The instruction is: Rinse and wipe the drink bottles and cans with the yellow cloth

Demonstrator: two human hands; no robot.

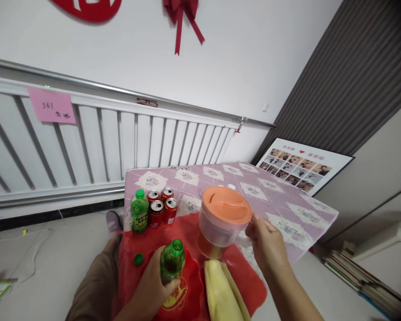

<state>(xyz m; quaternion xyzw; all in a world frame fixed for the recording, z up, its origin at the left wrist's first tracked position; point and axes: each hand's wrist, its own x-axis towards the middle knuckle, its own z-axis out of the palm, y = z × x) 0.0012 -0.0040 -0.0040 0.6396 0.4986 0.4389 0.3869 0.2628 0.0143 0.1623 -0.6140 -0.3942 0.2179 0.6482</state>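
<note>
Two holds over surface (297, 227): left hand (156, 277) wraps open bottle (173, 262); right hand (266, 240) curls at side of jug (217, 229), handle likely inside fist. We judge bottle light, squeezable: grip middle gently; jug stiff, bulkier: keep to handle.

Beyond left fingers (171, 287): cans (157, 215) and a capped bottle (139, 215) block you.
Right of them: a pitcher (217, 225) and yellow bundle (220, 290) bar you.
Left of right fingers (260, 226): that pitcher.
Right of those: you can pass above the tablecloth (296, 227).
</note>
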